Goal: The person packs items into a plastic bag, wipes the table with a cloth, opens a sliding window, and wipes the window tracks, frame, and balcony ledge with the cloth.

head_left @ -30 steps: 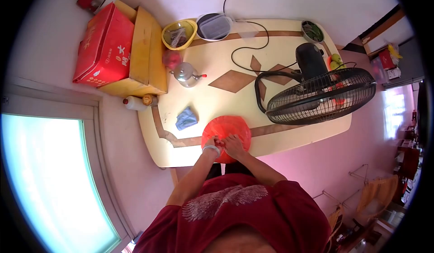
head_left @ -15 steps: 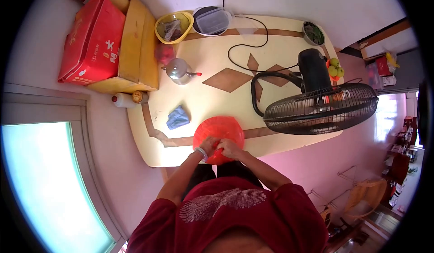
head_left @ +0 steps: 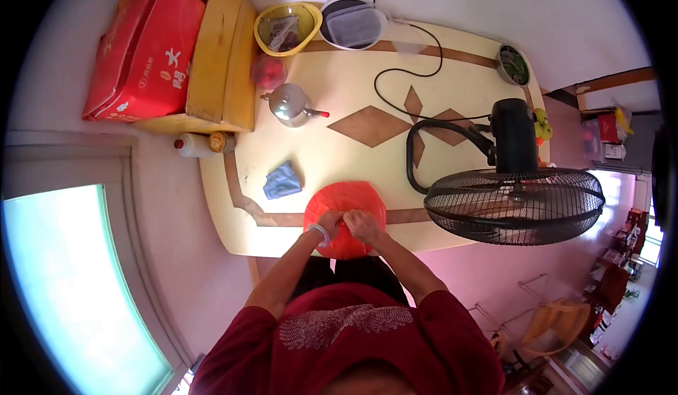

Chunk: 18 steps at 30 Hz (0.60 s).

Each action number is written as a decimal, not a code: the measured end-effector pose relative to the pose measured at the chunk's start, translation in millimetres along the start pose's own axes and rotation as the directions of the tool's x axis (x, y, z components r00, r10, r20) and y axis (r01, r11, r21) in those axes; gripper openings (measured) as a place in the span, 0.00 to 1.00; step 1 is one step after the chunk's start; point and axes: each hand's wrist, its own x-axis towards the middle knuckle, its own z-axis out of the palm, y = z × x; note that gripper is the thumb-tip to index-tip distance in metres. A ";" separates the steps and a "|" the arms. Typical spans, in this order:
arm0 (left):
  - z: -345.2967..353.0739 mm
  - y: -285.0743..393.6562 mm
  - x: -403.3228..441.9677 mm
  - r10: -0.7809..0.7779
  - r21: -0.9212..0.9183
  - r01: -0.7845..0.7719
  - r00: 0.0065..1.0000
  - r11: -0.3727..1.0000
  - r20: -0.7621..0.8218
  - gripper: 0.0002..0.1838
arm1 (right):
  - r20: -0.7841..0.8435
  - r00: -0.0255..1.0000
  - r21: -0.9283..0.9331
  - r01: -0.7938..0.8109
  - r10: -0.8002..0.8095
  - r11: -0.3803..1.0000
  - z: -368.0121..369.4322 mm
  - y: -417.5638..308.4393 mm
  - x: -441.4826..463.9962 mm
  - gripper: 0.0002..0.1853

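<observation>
A round red plastic bag or bag-covered container [head_left: 346, 196] sits at the near edge of the cream table [head_left: 339, 91]. Over its middle, my left hand [head_left: 330, 222], with a pale bracelet at the wrist, has its fingers closed on the red plastic. Beside it, almost touching, my right hand [head_left: 361, 225] is closed on the red plastic too. What lies inside or under the plastic is hidden. A folded blue cloth [head_left: 283, 181] lies to the left of the red plastic.
A metal teapot [head_left: 291, 105], a yellow basket [head_left: 288, 29] and white basin [head_left: 353, 24] stand farther back. Red [head_left: 152, 49] and yellow boxes [head_left: 224, 56] fill the left end. A black fan [head_left: 515, 204] covers the right side, its cable crossing the table. A greens bowl [head_left: 513, 66] stands behind.
The camera view has shifted, so the fan appears lower and farther right. Both hands remain on the red plastic, with small changes in finger position.
</observation>
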 end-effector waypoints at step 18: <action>-2.2 -7.4 16.6 -0.150 0.216 0.145 0.989 0.965 0.005 0.09 | 0.090 0.981 0.290 -0.192 0.173 0.938 -10.2 -17.4 -49.4 0.05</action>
